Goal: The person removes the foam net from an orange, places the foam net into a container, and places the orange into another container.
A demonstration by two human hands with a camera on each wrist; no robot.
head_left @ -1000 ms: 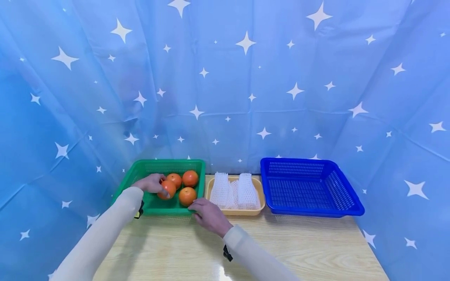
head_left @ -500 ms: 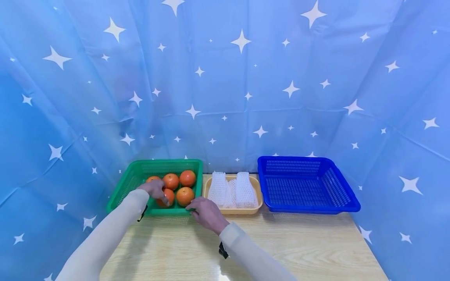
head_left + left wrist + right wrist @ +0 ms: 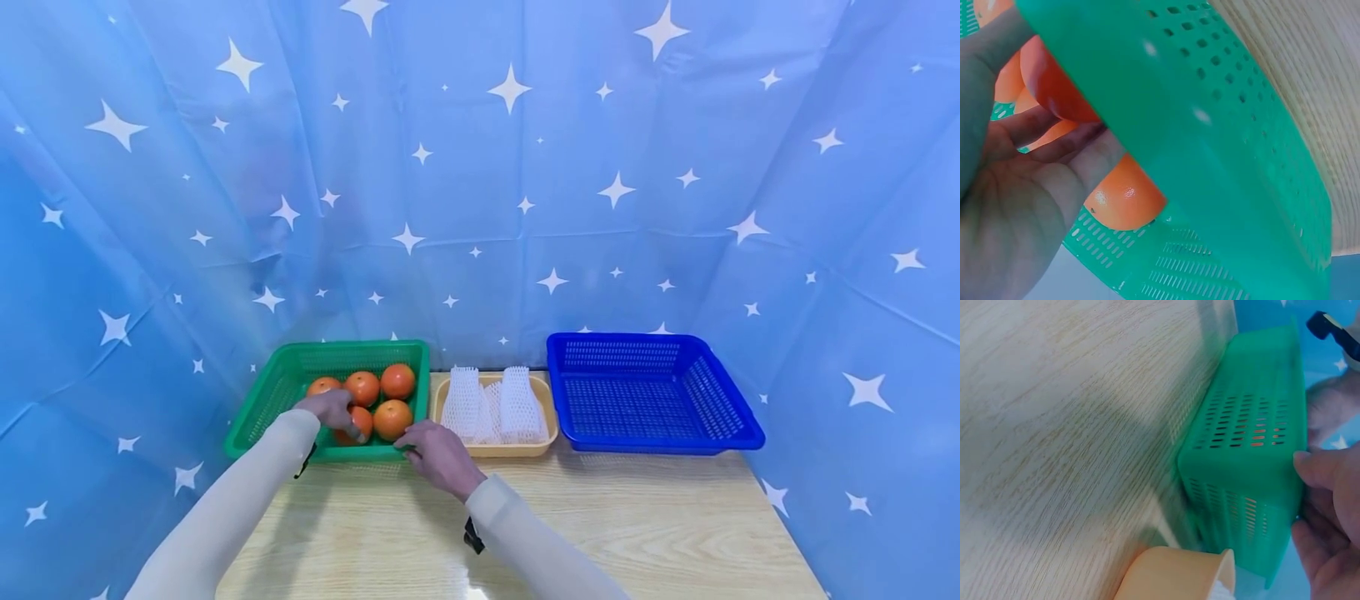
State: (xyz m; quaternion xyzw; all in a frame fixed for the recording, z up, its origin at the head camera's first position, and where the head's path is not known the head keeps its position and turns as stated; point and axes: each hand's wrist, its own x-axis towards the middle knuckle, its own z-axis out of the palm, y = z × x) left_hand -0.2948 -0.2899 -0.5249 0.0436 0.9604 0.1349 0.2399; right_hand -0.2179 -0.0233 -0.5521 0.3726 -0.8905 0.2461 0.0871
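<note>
In the head view a green basket (image 3: 258,400) holds several oranges, one orange (image 3: 397,381) at its back right corner and another orange (image 3: 392,420) at the front right. My left hand (image 3: 330,406) reaches in over the front rim, fingers and thumb around the front orange (image 3: 1054,87); part of this fruit is hidden by the rim in the left wrist view. My right hand (image 3: 441,458) grips the basket's front right corner, its thumb (image 3: 1317,469) on the rim and the other fingers on the adjoining side in the right wrist view.
Right of the green basket stands a small tan tray (image 3: 517,452) with several white foam net sleeves (image 3: 521,404). A blue basket (image 3: 660,442) stands beyond it. A blue starry curtain (image 3: 480,183) hangs behind the wooden table (image 3: 637,517).
My left hand has shifted toward the basket's front with the orange, uncovering another orange at the left. The right hand keeps its place on the corner. The head view has turned slightly.
</note>
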